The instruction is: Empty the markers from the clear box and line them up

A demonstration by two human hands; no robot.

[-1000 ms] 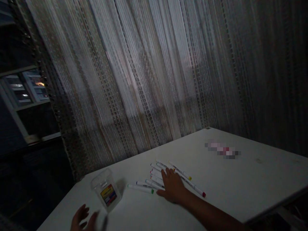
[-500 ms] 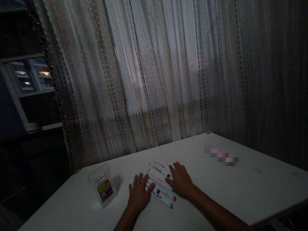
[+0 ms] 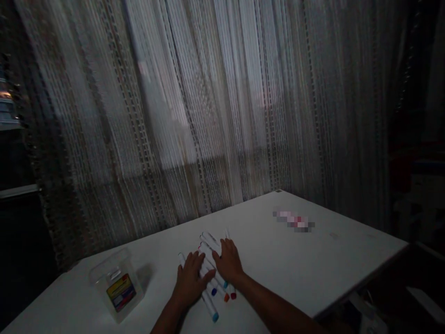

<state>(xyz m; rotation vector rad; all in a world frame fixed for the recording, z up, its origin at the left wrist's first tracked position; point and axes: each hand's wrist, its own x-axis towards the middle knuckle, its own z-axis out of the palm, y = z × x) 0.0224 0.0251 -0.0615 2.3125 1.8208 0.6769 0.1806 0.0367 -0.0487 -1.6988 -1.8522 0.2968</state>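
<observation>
Markers (image 3: 210,307) | our left hand (image 3: 189,281) and right hand (image 3: 229,263) touch them, loosely spread, clasping none | seemingly keeping them bunched

White markers (image 3: 209,305) are fitted with caps (image 3: 215,317) in light blue, dark blue, orange and red. Translucent box (image 3: 114,274) is marked by a yellow, red and blue label (image 3: 121,292). Counter (image 3: 288,269) coloured white. Curtain (image 3: 222,106) patterned with grey-beige vertical stripes, dashed dark lines.
</observation>
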